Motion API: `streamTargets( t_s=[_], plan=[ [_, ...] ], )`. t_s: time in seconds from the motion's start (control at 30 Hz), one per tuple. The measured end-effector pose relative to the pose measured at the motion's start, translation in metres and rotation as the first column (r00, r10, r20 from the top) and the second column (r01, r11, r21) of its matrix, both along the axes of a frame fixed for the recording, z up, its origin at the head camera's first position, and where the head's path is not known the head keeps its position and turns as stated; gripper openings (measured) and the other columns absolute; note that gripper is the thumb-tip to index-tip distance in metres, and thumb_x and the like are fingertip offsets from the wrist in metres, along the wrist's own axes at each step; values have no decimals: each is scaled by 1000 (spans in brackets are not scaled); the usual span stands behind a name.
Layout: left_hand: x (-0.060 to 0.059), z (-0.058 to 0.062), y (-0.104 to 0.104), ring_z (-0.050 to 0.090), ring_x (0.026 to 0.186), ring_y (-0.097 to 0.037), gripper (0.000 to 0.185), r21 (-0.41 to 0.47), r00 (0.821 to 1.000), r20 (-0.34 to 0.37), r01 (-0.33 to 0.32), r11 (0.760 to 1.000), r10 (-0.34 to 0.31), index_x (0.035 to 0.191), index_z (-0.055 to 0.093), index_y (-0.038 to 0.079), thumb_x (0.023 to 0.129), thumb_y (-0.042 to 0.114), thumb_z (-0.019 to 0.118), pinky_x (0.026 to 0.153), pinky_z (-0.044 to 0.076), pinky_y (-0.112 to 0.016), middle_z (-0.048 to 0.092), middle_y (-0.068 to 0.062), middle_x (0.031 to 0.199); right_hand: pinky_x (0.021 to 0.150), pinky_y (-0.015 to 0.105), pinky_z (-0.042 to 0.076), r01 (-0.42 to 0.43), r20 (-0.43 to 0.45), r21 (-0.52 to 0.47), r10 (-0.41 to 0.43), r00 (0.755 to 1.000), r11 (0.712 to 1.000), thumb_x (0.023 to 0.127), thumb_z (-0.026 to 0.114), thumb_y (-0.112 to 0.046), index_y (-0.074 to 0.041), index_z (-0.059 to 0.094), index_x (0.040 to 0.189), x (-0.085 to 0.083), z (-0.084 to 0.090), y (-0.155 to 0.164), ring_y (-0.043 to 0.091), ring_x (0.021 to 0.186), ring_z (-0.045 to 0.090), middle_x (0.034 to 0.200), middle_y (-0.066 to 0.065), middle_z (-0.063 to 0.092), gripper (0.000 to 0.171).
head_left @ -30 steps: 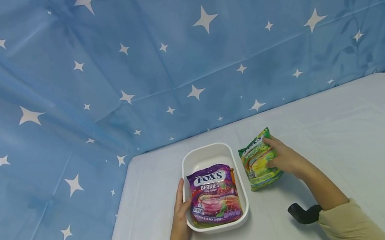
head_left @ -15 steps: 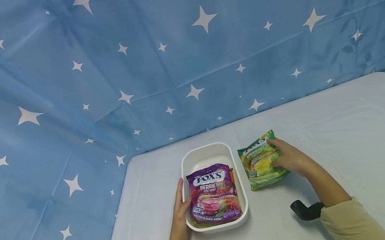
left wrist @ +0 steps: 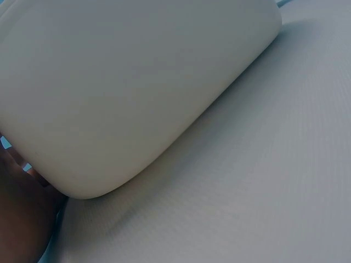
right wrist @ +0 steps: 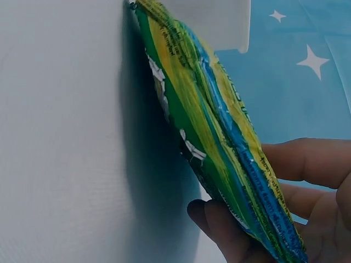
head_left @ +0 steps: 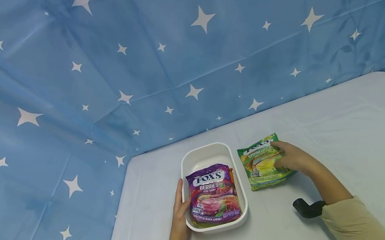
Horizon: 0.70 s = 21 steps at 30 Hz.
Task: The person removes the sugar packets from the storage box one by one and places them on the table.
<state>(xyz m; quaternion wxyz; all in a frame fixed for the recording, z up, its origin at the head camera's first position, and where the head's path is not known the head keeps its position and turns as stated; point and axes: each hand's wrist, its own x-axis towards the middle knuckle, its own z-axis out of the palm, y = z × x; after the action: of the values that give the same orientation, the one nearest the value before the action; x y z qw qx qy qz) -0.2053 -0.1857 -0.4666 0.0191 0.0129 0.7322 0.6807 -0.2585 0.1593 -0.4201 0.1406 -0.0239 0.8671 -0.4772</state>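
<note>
In the head view, my left hand [head_left: 179, 214] grips the left wall of a white plastic tub [head_left: 207, 150], its thumb over the rim and fingers along the outside. A purple FOX'S Berries candy bag [head_left: 212, 196] lies in the tub, with an orange edge of another bag showing beneath it. To the tub's right, my right hand [head_left: 295, 158] pinches the right side of a green FOX'S candy bag [head_left: 261, 163]. The right wrist view has this green bag [right wrist: 203, 126] tilted, held between thumb and fingers, its gripped side raised off the table.
A white cloth-covered table [head_left: 362, 143] extends far to the right. Behind it and to the left hangs a blue curtain with white stars [head_left: 152, 59]. Black curved camera mounts [head_left: 308, 207] sit at the wrists.
My right hand has moved slightly right and toward me, drawing the green bag's right side with it, so the bag lies flatter. My left hand and the tub stay in place.
</note>
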Motion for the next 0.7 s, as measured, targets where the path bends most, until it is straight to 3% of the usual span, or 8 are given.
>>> streamTargets(
  t_s=[0.33,0.7],
  plan=[
    [0,-1,0,-10,142,-27,65,-6,1000,-3,2,1000,-2,148,12,22,89,16,39,109,-7,-60,2,1,155,98,67,25,-1,-10,99,2,1000,995,78,58,-8,7,23,140,-2,-3,0,54,126,21,140,36,23,73],
    [0,-1,0,-10,142,-25,64,1,1000,1,14,1000,-14,148,12,24,90,20,40,109,-7,-59,2,2,155,98,67,25,-5,-33,156,10,999,988,78,60,-9,7,26,139,-3,-7,2,54,127,19,140,35,23,72]
  ],
)
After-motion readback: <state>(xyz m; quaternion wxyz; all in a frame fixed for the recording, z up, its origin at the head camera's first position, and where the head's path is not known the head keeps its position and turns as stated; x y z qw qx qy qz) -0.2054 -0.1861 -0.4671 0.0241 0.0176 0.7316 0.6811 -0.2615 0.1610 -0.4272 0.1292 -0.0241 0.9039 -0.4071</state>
